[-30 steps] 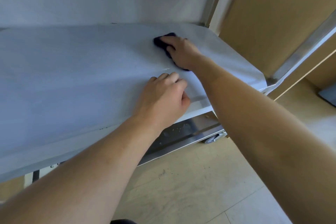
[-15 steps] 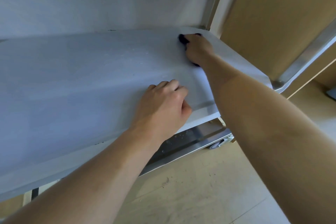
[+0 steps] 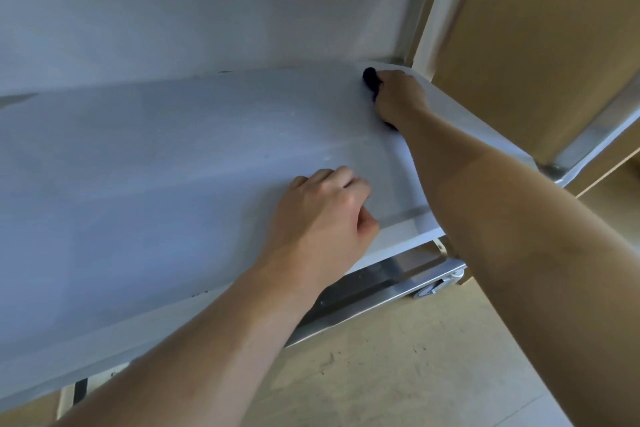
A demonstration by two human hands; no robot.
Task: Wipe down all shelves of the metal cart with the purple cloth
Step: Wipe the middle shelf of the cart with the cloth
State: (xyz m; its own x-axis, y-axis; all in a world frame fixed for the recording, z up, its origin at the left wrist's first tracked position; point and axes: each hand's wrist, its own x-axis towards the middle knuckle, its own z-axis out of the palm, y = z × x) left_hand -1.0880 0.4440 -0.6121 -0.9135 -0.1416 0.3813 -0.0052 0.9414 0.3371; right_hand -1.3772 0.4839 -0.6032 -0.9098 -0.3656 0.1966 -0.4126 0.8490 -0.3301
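Observation:
The metal cart's middle shelf [image 3: 156, 166] fills most of the view as a broad grey-white surface. My right hand [image 3: 398, 99] is at its far right corner and grips the dark purple cloth [image 3: 370, 76], pressing it onto the shelf. Only the cloth's dark end shows past my fingers. Near the shelf's front edge, my left hand [image 3: 322, 222] rests on the surface with its fingers curled under and holds nothing.
The underside of the shelf above [image 3: 207, 3] hangs close over the work area. A metal upright [image 3: 429, 3] stands at the far right corner. The lower shelf's rim [image 3: 391, 274] and a caster [image 3: 436, 286] show below. A brown panel [image 3: 536, 45] stands to the right, above the beige floor [image 3: 398, 374].
My right hand has slid the cloth away from me and to the right, into the far right corner. My left hand has stayed in place.

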